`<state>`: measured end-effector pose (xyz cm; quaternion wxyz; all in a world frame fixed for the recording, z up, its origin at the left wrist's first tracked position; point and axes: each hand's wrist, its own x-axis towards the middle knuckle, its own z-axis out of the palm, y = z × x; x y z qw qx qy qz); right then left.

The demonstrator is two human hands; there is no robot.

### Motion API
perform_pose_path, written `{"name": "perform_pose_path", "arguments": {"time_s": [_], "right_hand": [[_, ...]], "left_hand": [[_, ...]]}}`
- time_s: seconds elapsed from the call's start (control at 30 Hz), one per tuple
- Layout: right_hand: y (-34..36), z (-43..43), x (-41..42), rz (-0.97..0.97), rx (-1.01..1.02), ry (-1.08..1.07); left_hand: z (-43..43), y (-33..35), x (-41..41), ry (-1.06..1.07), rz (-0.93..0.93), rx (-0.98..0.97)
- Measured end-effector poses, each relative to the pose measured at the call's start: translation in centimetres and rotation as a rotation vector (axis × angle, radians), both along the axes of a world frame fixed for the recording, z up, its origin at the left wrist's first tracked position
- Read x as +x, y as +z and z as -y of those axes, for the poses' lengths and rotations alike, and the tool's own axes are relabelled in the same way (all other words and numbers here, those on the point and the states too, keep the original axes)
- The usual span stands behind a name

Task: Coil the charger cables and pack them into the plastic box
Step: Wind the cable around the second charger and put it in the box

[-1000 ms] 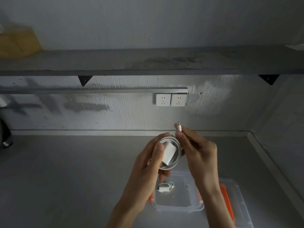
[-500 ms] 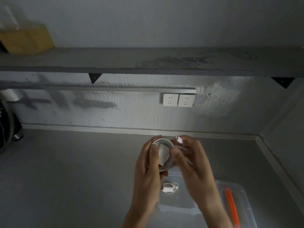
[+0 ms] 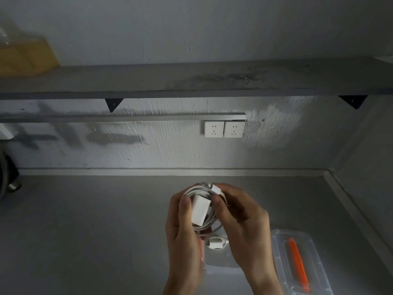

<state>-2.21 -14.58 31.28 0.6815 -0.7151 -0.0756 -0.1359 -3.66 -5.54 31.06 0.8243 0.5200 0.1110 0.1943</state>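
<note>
A white charger (image 3: 201, 210) with its cable wound in a coil around it is held up above the grey counter. My left hand (image 3: 182, 228) grips the coil and the charger block from the left, thumb on the block. My right hand (image 3: 240, 220) holds the right side of the coil and pinches the white plug end (image 3: 217, 190) at the top. Below the hands sits the clear plastic box (image 3: 221, 262), mostly hidden by them. A second coiled white charger (image 3: 217, 243) lies inside it.
The box's clear lid (image 3: 302, 265) with an orange handle lies to the right on the counter. Two white wall sockets (image 3: 224, 129) sit above the counter under a grey shelf (image 3: 191, 81). A dark object (image 3: 8, 177) stands at the far left.
My right hand has brought the plug end down from above the coil and tucked it against the top of the loops. Both hands have closed round the coil.
</note>
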Motion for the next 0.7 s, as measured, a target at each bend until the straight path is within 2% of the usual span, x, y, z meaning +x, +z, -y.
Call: {"name": "perform_pose_path", "arguments": {"time_s": [0.13,0.23,0.37,0.43,0.53,0.63,0.7], "right_hand": [[-0.5,-0.1,-0.4,0.117,-0.126,-0.147],[-0.3,0.5,-0.5,0.176,-0.191,-0.198],[1.0,2.6,-0.5,0.145,-0.217,0.005],[1.4,3.5,-1.0,0.202,-0.318,0.091],[0.9,4.0,-1.8,0.273,-0.451,0.128],[0.0,3.8,-2.0,0.258,-0.496,0.106],[-0.4,3.3,-1.9,0.233,-0.503,0.077]], "left_hand": [[-0.7,-0.7,0.0,0.024,0.142,0.344],[-2.0,-0.5,-0.4,-0.106,0.185,0.561],[-4.8,-0.4,-1.2,-0.354,0.170,0.742],[-6.0,-0.4,-1.7,-0.458,0.159,0.875],[-6.4,-0.5,-2.4,-0.424,0.206,0.983],[-5.8,-1.1,-2.6,-0.272,0.226,1.073],[-5.5,-1.8,-2.6,-0.199,0.199,1.028]]}}
